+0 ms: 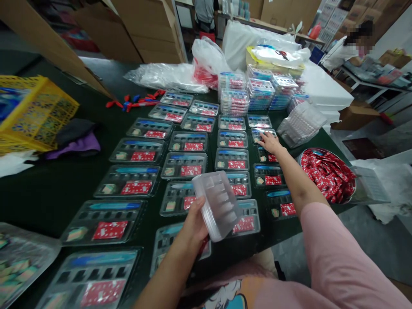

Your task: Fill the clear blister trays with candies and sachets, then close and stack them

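Note:
My left hand (195, 221) is wrapped round a stack of clear plastic trays (217, 204), held tilted above the filled trays at the middle. My right hand (269, 142) reaches to a tray (257, 134) in the right column, fingers spread on or just over its edge; whether it grips anything is hidden. Rows of clear trays (135, 180) lie on the dark green table (80, 180). Most show a blue item along the top, a red packet with white spots and a small pale block.
A round tin of red packets (328, 176) stands at the right, beside stacked clear trays (301, 124). Piled filled trays (234, 101) are at the back. A yellow basket (41, 113) is left; a bag of small blocks (25, 262) lies front left. A person (341, 51) is back right.

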Demonstrator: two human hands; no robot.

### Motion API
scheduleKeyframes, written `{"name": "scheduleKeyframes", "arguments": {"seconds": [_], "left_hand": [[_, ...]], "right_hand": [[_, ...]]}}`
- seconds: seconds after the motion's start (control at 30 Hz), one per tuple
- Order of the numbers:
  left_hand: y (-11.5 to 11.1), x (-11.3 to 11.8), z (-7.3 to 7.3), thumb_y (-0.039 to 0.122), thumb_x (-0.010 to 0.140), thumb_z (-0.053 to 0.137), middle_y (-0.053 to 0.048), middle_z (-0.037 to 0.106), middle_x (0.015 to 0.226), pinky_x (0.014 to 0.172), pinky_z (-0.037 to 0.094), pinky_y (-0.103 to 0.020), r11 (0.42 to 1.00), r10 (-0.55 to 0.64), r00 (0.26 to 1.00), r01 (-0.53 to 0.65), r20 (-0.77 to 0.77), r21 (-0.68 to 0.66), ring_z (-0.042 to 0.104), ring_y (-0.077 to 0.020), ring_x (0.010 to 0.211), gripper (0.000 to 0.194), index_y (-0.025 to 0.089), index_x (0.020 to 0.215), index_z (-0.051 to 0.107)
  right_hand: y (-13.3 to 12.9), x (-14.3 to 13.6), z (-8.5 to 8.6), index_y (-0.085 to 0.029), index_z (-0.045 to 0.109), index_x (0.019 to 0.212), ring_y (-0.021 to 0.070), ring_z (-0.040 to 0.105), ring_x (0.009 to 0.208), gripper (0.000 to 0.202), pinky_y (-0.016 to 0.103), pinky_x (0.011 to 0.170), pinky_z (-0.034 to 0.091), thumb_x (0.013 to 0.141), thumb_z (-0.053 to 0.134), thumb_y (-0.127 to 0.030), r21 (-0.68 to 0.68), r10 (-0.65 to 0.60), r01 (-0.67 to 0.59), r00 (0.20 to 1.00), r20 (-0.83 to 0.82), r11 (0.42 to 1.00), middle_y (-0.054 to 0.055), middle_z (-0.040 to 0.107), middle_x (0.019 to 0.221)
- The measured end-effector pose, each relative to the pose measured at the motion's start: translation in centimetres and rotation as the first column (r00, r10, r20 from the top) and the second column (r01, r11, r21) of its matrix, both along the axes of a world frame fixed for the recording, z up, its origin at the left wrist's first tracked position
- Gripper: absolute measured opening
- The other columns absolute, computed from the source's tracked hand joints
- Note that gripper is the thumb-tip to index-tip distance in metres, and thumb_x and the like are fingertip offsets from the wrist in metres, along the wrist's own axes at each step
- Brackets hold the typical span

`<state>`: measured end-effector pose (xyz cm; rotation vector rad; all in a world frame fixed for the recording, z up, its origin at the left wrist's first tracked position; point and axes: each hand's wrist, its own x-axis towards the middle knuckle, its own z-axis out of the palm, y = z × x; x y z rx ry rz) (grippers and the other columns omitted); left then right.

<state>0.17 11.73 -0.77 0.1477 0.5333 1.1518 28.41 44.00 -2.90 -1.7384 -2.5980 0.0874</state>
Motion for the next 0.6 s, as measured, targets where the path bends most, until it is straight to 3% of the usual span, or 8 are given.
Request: {"name": "scheduleKeyframes", "arguments": {"seconds": [0.33,0.4,0.47,0.53,0.57,0.6], "left_hand": [[1.1,1.1,0.7,0.052,0.074,0.071,-0.010,0.074,0.108,0.092,0.056,-0.049,0.999,0.037,0.996,-0.034,-0.079,0.031,0.071,-0.0332,0.100,0.059,0.019,0.123,0.063],[1.7,1.7,1.3,0.054,0.073,0.072,-0.010,0.074,0.104,0.094,0.055,-0.050,0.997,0.075,0.990,-0.070,-0.121,0.043,0.070,-0.0338,0.101,0.061,0.018,0.122,0.062],[2.3,2.2,1.9,0.054,0.072,0.074,-0.011,0.073,0.101,0.093,0.055,-0.048,0.992,0.123,0.979,-0.117,-0.163,0.045,0.069,-0.0329,0.100,0.061,0.017,0.119,0.062],[3.1,2.7,2.3,0.052,0.069,0.078,-0.009,0.071,0.098,0.089,0.056,-0.044,0.981,0.195,0.957,-0.187,-0.215,0.054,0.069,-0.0287,0.095,0.062,0.017,0.117,0.061],[3.4,3.0,2.4,0.050,0.067,0.080,-0.008,0.070,0.097,0.085,0.057,-0.041,0.972,0.236,0.941,-0.227,-0.243,0.065,0.068,-0.0257,0.091,0.063,0.018,0.118,0.061],[3.7,3.2,2.5,0.047,0.066,0.082,-0.006,0.069,0.097,0.082,0.057,-0.038,0.961,0.276,0.922,-0.264,-0.270,0.081,0.067,-0.0229,0.087,0.064,0.020,0.120,0.060]], "right_hand": [[-0.1,-0.2,0.1,-0.021,0.040,0.151,0.0347,0.026,0.148,0.056,0.067,0.114,0.024,0.102,0.036,-0.046,-0.081,-0.050,0.050,0.999,-0.003,0.995,0.015,0.030,0.162],[-1.0,-0.9,0.7,-0.021,0.038,0.152,0.0382,0.019,0.151,0.059,0.069,0.115,0.019,0.099,0.042,-0.047,-0.072,-0.065,0.061,0.996,-0.054,0.996,0.015,0.026,0.163],[-3.1,-2.3,1.6,-0.021,0.033,0.155,0.0393,0.012,0.152,0.067,0.069,0.116,0.016,0.096,0.050,-0.047,-0.064,-0.055,0.042,0.975,-0.215,0.997,0.014,0.023,0.164],[-6.6,-4.1,2.7,-0.021,0.024,0.158,0.0353,0.018,0.152,0.076,0.063,0.119,0.019,0.094,0.053,-0.049,-0.160,-0.016,-0.070,0.877,-0.480,0.985,0.015,0.025,0.163],[-8.7,-5.0,3.2,-0.022,0.020,0.159,0.0323,0.026,0.150,0.079,0.058,0.119,0.024,0.094,0.053,-0.051,-0.256,-0.014,-0.183,0.788,-0.615,0.949,0.016,0.030,0.161],[-10.9,-5.8,3.8,-0.023,0.017,0.160,0.0302,0.034,0.146,0.081,0.055,0.118,0.028,0.094,0.052,-0.055,-0.374,-0.059,-0.311,0.696,-0.716,0.874,0.016,0.034,0.159]]}}
